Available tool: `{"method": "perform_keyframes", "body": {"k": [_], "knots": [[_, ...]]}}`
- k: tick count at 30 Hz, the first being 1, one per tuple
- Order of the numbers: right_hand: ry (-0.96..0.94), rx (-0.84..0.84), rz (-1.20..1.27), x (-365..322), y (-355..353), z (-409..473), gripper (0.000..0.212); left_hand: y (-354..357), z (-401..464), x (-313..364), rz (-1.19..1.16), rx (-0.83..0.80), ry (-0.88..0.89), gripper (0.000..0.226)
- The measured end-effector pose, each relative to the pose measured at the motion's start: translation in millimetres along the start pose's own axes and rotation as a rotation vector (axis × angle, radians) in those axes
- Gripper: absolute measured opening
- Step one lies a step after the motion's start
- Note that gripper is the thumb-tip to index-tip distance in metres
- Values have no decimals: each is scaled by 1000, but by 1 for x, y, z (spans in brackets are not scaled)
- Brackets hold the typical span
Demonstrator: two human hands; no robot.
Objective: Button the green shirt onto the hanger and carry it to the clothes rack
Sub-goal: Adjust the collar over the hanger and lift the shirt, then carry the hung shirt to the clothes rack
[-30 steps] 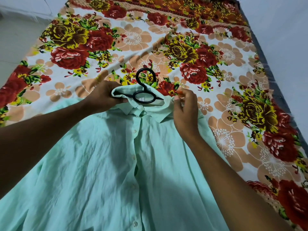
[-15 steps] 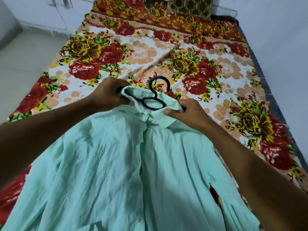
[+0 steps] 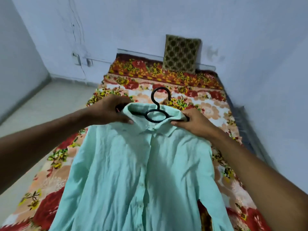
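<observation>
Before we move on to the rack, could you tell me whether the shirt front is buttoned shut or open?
Shut, as far as visible: the green shirt has its front edges meeting down the placket, collar closed around the black hanger.

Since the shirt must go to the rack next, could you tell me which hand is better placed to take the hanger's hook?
Probably the left hand: it grips the green shirt shoulder slightly nearer the black hanger hook than the right hand.
</observation>
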State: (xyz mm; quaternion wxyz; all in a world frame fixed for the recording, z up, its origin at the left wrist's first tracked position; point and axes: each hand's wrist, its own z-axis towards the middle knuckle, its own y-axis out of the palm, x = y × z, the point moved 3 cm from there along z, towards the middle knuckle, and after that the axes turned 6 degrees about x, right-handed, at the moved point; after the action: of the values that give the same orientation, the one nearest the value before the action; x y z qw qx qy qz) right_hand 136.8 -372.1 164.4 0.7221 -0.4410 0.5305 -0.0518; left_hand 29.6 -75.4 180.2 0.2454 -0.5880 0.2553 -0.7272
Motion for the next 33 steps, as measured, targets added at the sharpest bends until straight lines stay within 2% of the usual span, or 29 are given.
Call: {"method": "perform_keyframes", "body": {"k": [3,5,6,8,9,13,15,17,18,21,22,24,25,28,31,33], "knots": [[-7,71,38,-36,-34,-15,18,-37,1,51,38,-62,29,39],[-11,113,62,-61,-58,-24,15,-60,0,79,152,-82,37,24],[-22,133,74,-75,-71,-29,12,-70,0,93,195,-61,43,23],[-71,183,64,-108,-95,-39,22,-90,-6,126,255,50,85,40],[-90,219,50,-124,-106,-46,21,-98,-12,145,283,111,112,47],[-142,317,-52,-188,-147,-65,24,-138,-31,208,407,202,142,37],[-156,313,-57,-220,-167,-77,19,-157,-44,236,438,227,142,41],[-195,298,-69,-257,-187,-94,28,-178,-58,268,480,242,143,47],[-224,287,-86,-275,-196,-104,30,-188,-65,285,498,237,131,50],[-263,309,-113,-322,-221,-133,20,-220,-86,334,557,82,18,62],[-276,338,-129,-335,-228,-142,21,-231,-94,350,544,42,-4,70],[-270,382,-126,-352,-240,-156,22,-246,-106,388,419,63,33,81],[-276,417,-121,-378,-246,-171,23,-267,-126,420,330,124,98,79],[-290,448,-143,-403,-252,-182,20,-266,-136,476,5,235,227,57],[-356,496,-198,-443,-243,-204,20,-270,-155,514,-69,259,235,22],[-352,478,-247,-457,-238,-215,22,-273,-158,526,-83,256,211,15]]}}
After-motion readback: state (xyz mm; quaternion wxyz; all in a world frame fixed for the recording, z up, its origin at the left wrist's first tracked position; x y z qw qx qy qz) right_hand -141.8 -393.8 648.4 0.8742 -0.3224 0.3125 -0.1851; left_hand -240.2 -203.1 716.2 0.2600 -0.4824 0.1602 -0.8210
